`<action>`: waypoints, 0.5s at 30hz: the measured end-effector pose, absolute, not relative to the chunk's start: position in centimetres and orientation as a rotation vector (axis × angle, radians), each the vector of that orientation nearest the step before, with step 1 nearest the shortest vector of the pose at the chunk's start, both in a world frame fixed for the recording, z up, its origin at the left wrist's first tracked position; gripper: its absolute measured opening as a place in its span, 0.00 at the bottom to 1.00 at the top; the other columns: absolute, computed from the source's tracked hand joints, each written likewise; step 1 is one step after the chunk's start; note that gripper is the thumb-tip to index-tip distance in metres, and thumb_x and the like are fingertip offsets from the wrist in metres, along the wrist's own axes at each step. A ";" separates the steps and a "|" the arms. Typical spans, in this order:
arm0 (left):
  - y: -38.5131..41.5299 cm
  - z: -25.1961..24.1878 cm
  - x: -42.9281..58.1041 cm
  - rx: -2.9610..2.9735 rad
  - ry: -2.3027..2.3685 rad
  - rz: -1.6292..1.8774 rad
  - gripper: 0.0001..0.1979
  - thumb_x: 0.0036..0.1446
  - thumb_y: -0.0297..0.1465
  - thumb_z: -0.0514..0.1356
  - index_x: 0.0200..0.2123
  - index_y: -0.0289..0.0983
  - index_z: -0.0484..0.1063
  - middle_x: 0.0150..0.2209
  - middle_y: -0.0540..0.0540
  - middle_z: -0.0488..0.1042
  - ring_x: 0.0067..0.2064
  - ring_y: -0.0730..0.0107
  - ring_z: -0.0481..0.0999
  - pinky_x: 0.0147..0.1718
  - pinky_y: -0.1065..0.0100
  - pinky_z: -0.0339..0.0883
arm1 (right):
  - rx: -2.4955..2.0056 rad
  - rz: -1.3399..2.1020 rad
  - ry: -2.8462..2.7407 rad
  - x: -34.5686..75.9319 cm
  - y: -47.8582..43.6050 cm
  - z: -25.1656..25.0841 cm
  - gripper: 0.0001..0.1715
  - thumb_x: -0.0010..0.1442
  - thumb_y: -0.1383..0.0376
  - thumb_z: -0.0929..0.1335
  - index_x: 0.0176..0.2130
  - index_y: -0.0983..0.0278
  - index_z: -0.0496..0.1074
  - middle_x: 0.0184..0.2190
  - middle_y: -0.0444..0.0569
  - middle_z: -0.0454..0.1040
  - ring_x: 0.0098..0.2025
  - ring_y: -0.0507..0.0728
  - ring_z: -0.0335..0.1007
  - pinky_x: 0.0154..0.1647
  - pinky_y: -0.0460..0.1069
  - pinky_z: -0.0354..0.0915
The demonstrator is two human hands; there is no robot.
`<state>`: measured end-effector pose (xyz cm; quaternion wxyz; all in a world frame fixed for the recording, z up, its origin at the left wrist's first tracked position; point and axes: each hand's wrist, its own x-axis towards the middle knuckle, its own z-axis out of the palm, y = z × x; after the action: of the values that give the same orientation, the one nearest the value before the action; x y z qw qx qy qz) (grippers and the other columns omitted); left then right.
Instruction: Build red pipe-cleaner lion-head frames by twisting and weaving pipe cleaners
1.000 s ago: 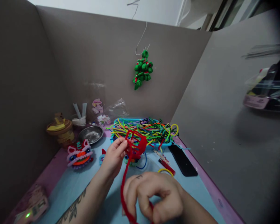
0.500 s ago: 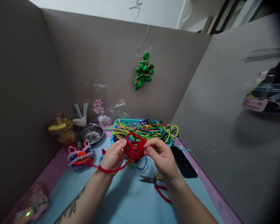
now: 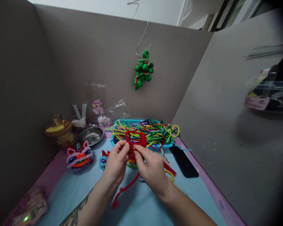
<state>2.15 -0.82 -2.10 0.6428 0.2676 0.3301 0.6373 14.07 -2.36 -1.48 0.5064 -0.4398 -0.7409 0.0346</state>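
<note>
Both of my hands hold a red pipe-cleaner frame (image 3: 135, 139) above the blue mat (image 3: 141, 204). My left hand (image 3: 115, 161) pinches its lower left side with thumb and fingers. My right hand (image 3: 151, 168) pinches it from the lower right. A loose red tail (image 3: 124, 190) of the pipe cleaner trails down between my wrists toward the mat. Just behind the frame a blue tray (image 3: 141, 133) holds a heap of coloured pipe cleaners.
A lion-head craft (image 3: 79, 157), a steel dish (image 3: 91, 135), a yellow-brown pot (image 3: 59, 131) and a small blue figure (image 3: 103, 158) stand at the left. A black phone (image 3: 184, 161) and scissors (image 3: 169, 172) lie right. A green ornament (image 3: 143, 70) hangs on the grey partition.
My right hand came up from the near mat to the red frame, then slid under it. The red tail swung from the left side down between my wrists.
</note>
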 end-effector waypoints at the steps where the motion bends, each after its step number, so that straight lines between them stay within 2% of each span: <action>1: -0.9 -2.1 2.2 0.601 0.733 1.438 0.16 0.41 0.35 0.72 0.30 0.35 0.71 0.28 0.52 0.72 0.28 0.78 0.70 0.27 0.76 0.64 | -1.042 0.076 -1.808 14.0 -2.4 -1.5 0.14 0.61 0.70 0.62 0.43 0.65 0.76 0.35 0.52 0.81 0.34 0.55 0.78 0.38 0.48 0.72; 9: -0.5 -2.0 1.9 0.605 0.771 1.461 0.20 0.32 0.31 0.75 0.30 0.36 0.72 0.24 0.54 0.72 0.25 0.79 0.70 0.26 0.78 0.64 | -1.038 0.330 -1.759 13.6 -2.7 -1.8 0.20 0.60 0.70 0.62 0.49 0.63 0.74 0.40 0.51 0.81 0.38 0.56 0.79 0.40 0.48 0.74; 15: -0.3 -2.2 1.3 0.845 0.962 1.540 0.14 0.35 0.31 0.73 0.28 0.35 0.75 0.23 0.51 0.75 0.26 0.75 0.71 0.30 0.74 0.65 | -0.976 0.424 -1.736 13.8 -2.4 -1.5 0.19 0.58 0.72 0.62 0.44 0.64 0.77 0.39 0.51 0.81 0.38 0.56 0.79 0.40 0.49 0.74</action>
<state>1.31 -0.30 -2.18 0.5389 0.3553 0.4046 0.6477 13.75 -2.37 -1.48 0.5249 -0.4080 -0.7256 0.1773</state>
